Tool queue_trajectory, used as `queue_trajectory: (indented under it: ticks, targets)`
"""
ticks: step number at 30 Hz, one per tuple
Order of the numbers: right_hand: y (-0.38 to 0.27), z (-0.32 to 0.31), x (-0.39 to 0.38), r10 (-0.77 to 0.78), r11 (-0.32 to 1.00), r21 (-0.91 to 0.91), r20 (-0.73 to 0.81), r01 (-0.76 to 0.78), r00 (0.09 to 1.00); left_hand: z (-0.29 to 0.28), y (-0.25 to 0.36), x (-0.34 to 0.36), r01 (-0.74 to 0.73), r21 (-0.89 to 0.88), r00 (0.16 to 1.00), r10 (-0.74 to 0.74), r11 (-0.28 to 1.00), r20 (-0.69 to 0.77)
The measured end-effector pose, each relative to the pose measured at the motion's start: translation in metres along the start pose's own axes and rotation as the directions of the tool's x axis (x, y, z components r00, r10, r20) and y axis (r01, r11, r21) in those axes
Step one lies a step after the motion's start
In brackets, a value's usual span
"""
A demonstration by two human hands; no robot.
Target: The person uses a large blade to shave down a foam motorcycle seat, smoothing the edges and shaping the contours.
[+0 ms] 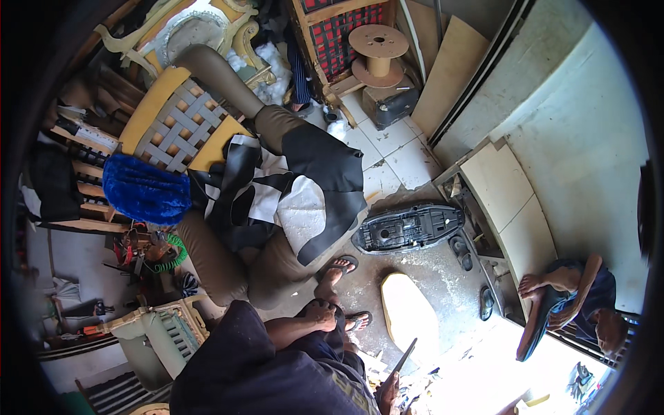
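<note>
My left hand rests at my bent knee, its fingers curled over it. In my right hand at the lower edge is a knife, its dark blade pointing up and to the right. Just beyond the blade, on the floor, lies a long cream foam seat pad, its near end washed out by bright light. A black plastic motorcycle seat base lies farther off, its ribbed inside facing up. To its left, black sheet material, white-backed offcuts and a white foam piece cover a brown sofa.
A webbed chair frame and blue plush cover lie at left. A wooden spool stands on a black box at the back. Another person sits at right. Sandals lie by the low shelf.
</note>
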State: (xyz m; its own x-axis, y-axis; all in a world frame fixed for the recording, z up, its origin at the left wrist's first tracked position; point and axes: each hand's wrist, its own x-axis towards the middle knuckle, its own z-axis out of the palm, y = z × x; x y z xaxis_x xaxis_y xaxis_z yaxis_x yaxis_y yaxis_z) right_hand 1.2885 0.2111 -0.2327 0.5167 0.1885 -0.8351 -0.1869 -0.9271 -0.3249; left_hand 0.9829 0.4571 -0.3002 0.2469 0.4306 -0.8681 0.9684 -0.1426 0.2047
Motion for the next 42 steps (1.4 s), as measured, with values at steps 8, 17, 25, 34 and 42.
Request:
queue_trajectory:
  ticks: [8, 17, 25, 34, 42]
  targets:
    - [0.061, -0.062, 0.052, 0.032, 0.99, -0.14, 0.058, -0.023, 0.998, 0.073, 0.039, -0.003, 0.129, 0.001, 0.961, -0.125, 0.992, -0.248]
    - [0.031, -0.068, 0.048, 0.019, 0.963, -0.269, 0.095, 0.007, 0.995, 0.154, -0.007, 0.056, 0.025, -0.166, 0.931, -0.083, 0.986, -0.355]
    - [-0.045, -0.025, 0.027, -0.068, 0.927, -0.355, 0.155, 0.12, 0.986, 0.082, -0.047, 0.089, -0.21, 0.099, 0.974, 0.217, 0.973, -0.07]
    - [-0.151, 0.05, 0.004, -0.154, 0.853, -0.458, 0.241, 0.252, 0.958, -0.112, -0.215, -0.026, -0.197, -0.843, 0.76, -0.464, 0.501, -0.454]
    - [-0.189, 0.097, -0.055, -0.12, 0.883, -0.432, 0.172, 0.184, 0.978, -0.378, -0.262, 0.014, -0.692, -0.72, 0.579, -0.631, -0.046, -0.516]
